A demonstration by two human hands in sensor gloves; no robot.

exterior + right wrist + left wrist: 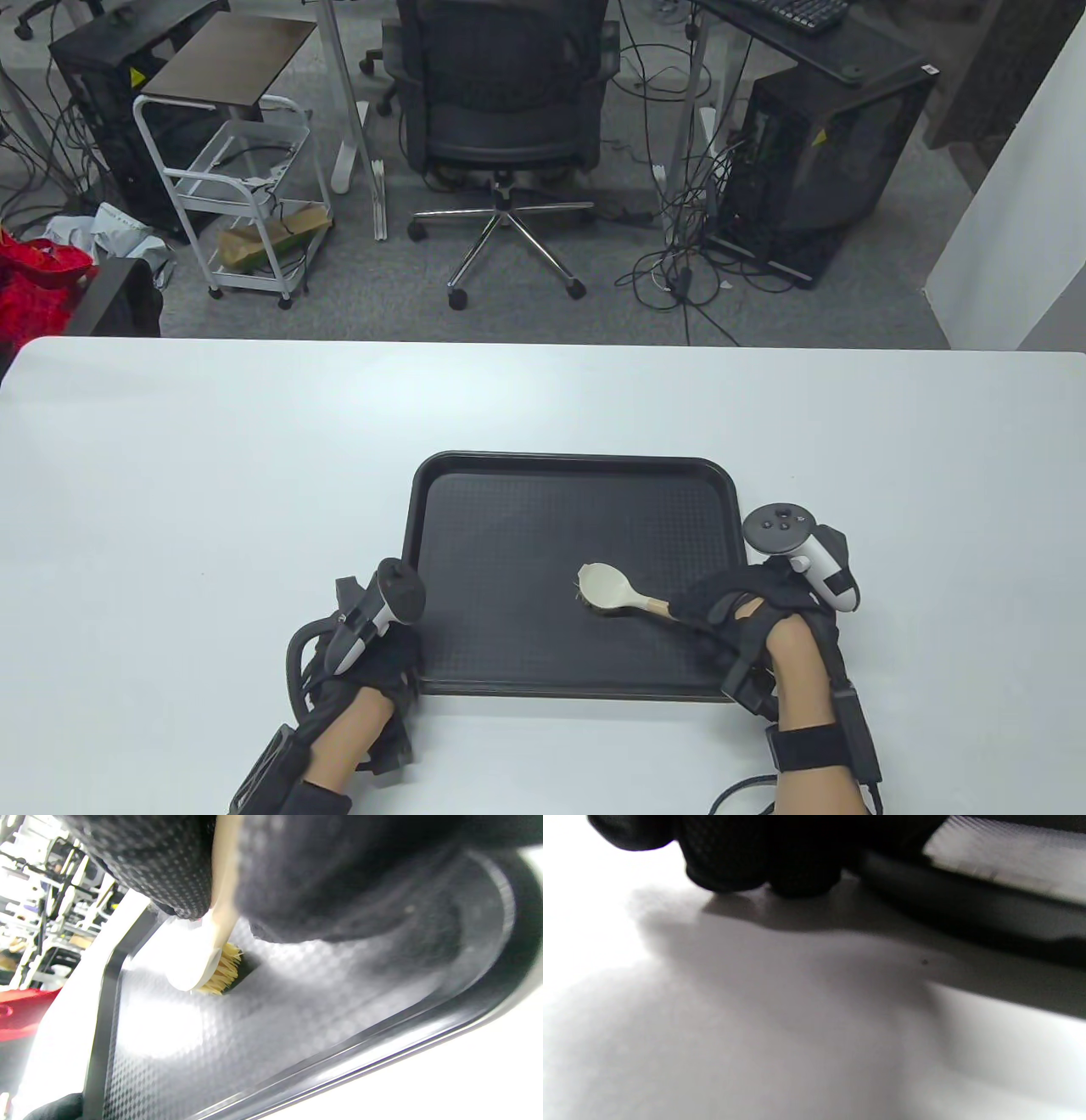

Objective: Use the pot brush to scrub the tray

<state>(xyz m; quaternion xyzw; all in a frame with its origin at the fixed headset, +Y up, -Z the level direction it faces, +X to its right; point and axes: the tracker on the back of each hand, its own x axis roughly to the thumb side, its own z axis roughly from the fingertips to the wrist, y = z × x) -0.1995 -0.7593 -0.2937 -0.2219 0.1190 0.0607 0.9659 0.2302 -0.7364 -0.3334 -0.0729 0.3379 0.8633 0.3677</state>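
Grasping the brush (612,590) handle, the right grip (728,613) sets bristles on the tray (577,467); the left grip (373,654) clamps the tray's near-left corner on the bench (212,441).

The table view is evenly lit and sharp, with barrel bending toward its edges. Both wrist views are soft and blurred. The white surface (780,1035) blows out (left side especially), and glare washes the tray (178,1035) floor.
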